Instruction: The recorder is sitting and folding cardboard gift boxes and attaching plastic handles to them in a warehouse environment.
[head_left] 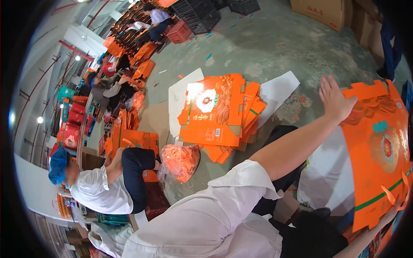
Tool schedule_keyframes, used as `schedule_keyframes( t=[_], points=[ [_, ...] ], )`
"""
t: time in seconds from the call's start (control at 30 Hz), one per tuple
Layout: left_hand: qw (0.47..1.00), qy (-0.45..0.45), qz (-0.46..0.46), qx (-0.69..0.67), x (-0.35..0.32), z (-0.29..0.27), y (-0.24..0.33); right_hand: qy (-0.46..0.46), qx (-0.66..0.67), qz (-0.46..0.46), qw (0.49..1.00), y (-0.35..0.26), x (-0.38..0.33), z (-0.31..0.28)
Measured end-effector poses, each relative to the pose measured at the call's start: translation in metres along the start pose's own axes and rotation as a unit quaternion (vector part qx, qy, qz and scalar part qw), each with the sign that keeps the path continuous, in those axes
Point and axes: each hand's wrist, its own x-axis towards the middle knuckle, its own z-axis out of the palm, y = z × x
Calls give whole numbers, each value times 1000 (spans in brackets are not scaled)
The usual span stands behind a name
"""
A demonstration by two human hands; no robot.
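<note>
My left arm stretches across to the right, and my left hand (pixel 335 99) is open with its fingers extended. Its thumb side is beside the upper edge of an orange printed carton (pixel 365 163), flattened, with cut tabs. A green stripe and an orange ribbon handle (pixel 388 195) show on its lower part. My right forearm (pixel 372 234) comes in at the lower right along the carton's lower edge. My right hand is near the ribbon, mostly lost in the dark rim, so its fingers cannot be made out.
A stack of flat orange cartons (pixel 213 112) lies on white sheets on the floor. Beside it sits a clear bag of orange ribbons (pixel 180 161). A person in a blue cap (pixel 105 185) sits at left. Black crates (pixel 198 17) and a brown box (pixel 320 10) stand farther back.
</note>
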Motion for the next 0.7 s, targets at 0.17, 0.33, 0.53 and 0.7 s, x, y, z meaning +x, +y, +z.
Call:
schedule_keyframes(
  t=[0.17,0.33,0.53,0.7],
  points=[
    [822,-216,-233,-473,-10,-2,-10,-20,21,9,1000,11,9,7],
    [657,-445,-227,-564,-46,-2,-2,-49,46,34,997,16,6,23],
    [664,-389,-199,-607,-25,-6,-9,-87,86,68,990,24,8,26],
    [713,-364,-196,-566,-11,-10,-13,-158,147,97,972,39,11,19]
  ],
)
